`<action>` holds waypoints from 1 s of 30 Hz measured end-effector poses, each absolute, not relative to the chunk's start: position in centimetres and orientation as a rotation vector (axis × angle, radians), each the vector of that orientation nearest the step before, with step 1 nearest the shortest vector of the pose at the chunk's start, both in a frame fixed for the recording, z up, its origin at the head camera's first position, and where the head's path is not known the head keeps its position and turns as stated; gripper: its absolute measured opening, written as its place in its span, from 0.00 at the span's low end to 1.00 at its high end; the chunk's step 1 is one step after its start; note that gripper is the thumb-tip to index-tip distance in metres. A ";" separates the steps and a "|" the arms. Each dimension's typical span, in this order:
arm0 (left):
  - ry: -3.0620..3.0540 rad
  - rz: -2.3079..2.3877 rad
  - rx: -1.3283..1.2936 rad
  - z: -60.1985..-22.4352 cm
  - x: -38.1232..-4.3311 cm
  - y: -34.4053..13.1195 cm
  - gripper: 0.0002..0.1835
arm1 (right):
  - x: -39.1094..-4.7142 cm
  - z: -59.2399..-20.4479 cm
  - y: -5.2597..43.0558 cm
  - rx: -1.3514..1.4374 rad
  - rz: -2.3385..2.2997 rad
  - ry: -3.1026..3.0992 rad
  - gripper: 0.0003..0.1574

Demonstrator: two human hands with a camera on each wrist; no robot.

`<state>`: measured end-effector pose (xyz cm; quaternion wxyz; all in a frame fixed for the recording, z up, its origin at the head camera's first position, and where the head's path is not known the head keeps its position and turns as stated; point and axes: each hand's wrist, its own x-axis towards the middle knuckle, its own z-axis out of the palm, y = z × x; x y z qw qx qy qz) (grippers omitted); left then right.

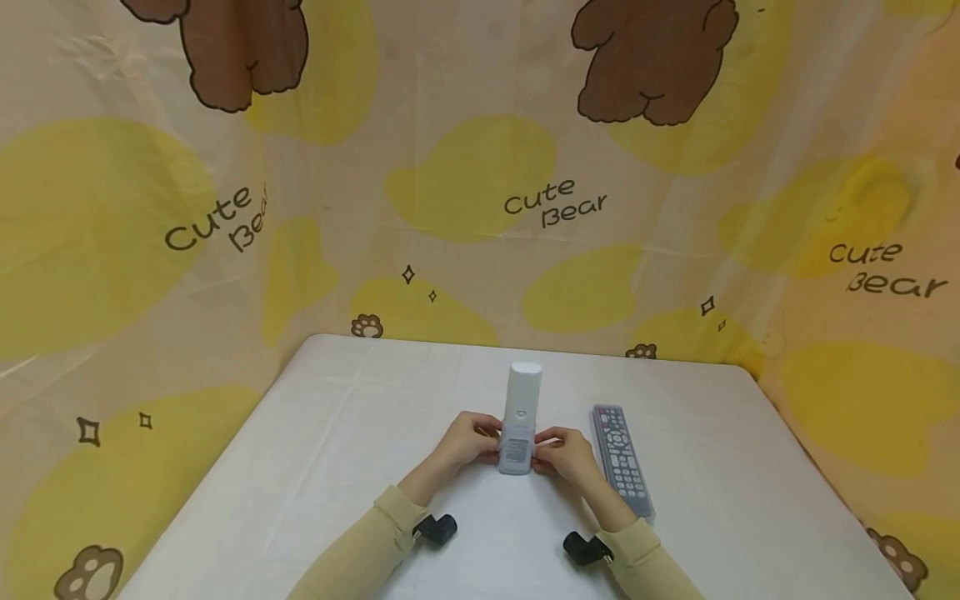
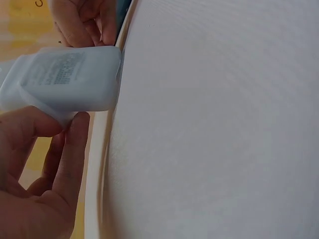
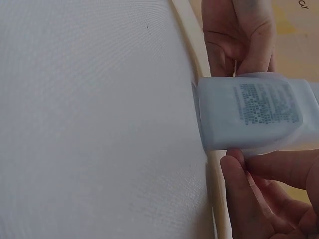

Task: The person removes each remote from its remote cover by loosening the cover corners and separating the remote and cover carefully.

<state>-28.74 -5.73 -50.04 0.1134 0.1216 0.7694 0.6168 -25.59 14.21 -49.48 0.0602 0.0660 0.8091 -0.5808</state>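
A white remote control [image 1: 524, 387] stands back-side toward me in the middle of the table, its lower part inside a translucent sleeve [image 1: 516, 462]. Through the sleeve a printed label shows. My left hand [image 1: 467, 440] pinches the sleeve's left edge between thumb and fingers; the left wrist view shows that edge of the sleeve [image 2: 94, 92] drawn outward at the fingertips. On the other side, my right hand [image 1: 567, 457] pinches the right edge, and the sleeve's rim [image 3: 294, 137] flares beside the thumb in the right wrist view.
A second remote control [image 1: 622, 454], grey with many buttons facing up, lies right of the hands, partly behind the right forearm. The white table [image 1: 375, 392] ends at a patterned curtain [image 1: 450, 192] behind and at the sides. Black wrist cameras sit under both sleeve cuffs.
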 end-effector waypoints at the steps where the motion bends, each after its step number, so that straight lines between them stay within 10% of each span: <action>1: 2.257 1.811 0.366 -50.0 -28.8 -5.7 0.15 | -25.6 -49.5 14.2 0.198 -1.766 2.449 0.13; 30: 2.211 1.816 0.417 -50.0 -28.8 -5.7 0.15 | -25.7 -43.7 15.5 -0.134 -1.942 2.562 0.24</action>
